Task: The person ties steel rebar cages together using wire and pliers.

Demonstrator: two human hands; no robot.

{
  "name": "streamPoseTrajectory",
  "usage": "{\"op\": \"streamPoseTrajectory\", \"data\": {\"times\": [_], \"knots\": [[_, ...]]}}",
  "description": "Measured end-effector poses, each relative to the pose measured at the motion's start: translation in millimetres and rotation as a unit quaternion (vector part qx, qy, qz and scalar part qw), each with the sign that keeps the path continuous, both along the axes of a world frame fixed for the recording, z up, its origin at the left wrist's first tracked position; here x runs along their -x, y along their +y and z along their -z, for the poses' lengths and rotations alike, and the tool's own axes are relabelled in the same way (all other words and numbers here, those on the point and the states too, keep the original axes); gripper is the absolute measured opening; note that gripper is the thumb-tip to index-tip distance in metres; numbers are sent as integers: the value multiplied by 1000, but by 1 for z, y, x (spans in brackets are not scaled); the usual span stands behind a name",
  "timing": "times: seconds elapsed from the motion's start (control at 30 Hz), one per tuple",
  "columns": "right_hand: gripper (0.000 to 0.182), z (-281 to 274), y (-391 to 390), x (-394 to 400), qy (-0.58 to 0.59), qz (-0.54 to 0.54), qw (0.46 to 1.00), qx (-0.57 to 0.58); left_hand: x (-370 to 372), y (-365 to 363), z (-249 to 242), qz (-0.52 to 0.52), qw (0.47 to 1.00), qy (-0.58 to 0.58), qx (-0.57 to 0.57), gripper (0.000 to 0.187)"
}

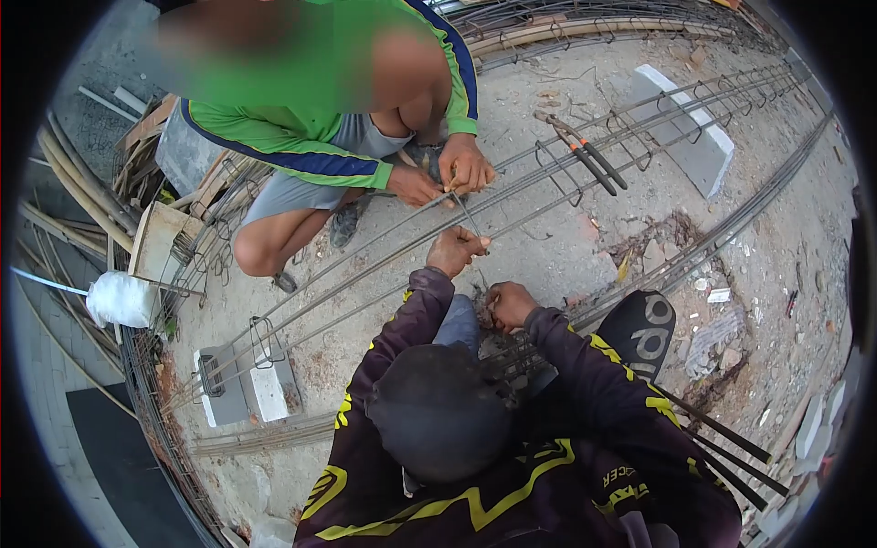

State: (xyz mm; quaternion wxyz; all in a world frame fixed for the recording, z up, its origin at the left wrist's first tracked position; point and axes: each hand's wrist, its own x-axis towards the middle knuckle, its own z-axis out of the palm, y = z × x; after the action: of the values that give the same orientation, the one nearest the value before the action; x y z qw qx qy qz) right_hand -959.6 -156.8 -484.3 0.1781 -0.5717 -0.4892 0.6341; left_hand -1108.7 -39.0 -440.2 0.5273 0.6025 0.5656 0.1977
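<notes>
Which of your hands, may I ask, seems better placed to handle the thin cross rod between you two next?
Probably the left hand: its fingers are at the near end of the cross rod, while the right hand is lower in view, away from it.

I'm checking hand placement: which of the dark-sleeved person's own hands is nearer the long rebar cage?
Left. The left hand is at the near side of the rebar cage; the right hand is apart from it, closer to the person's torso.
</notes>
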Motion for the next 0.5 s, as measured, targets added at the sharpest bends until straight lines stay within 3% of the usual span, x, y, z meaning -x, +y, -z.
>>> {"op": "streamPoseTrajectory", "data": {"times": [0.27, 0.4, 0.5], "knots": [[32, -28, 8, -6, -42, 5, 999, -19, 0, -1, -4, 1, 999, -19, 26, 37], [29, -13, 9, -6, -71, 1, 993, -94, -2, -3, -6, -3, 1000, 8, 17, 36], [24, 2, 21, -6, -54, 17, 986, -158, 0, -2, 1, -10, 997, 57, -52, 38]]}}
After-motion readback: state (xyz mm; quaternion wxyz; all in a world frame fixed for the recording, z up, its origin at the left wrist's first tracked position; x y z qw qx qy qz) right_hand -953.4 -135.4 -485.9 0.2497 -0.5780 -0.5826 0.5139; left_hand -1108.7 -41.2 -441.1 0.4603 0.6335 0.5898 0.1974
